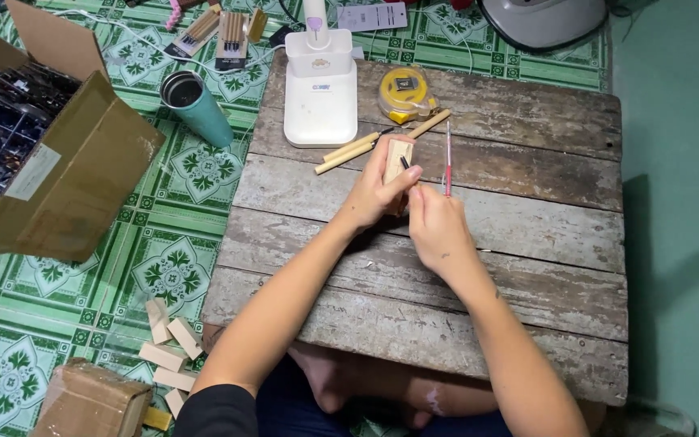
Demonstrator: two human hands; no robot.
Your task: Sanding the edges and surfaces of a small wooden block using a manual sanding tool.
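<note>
My left hand [375, 193] grips a small pale wooden block [398, 154], held upright over the weathered plank table [527, 243]. My right hand [434, 222] is closed around a thin tool whose dark tip touches the block's face; most of the tool is hidden in my fist. Two wooden-handled carving tools [357, 150] lie just beyond the block. A thin red-handled tool [448, 158] lies to their right.
A yellow tape measure [404, 93] and a white lamp base [320, 89] sit at the table's far edge. On the green tiled floor stand a teal tumbler [197, 105], an open cardboard box [50, 154], several wood blocks [170, 356] and a small box [91, 400].
</note>
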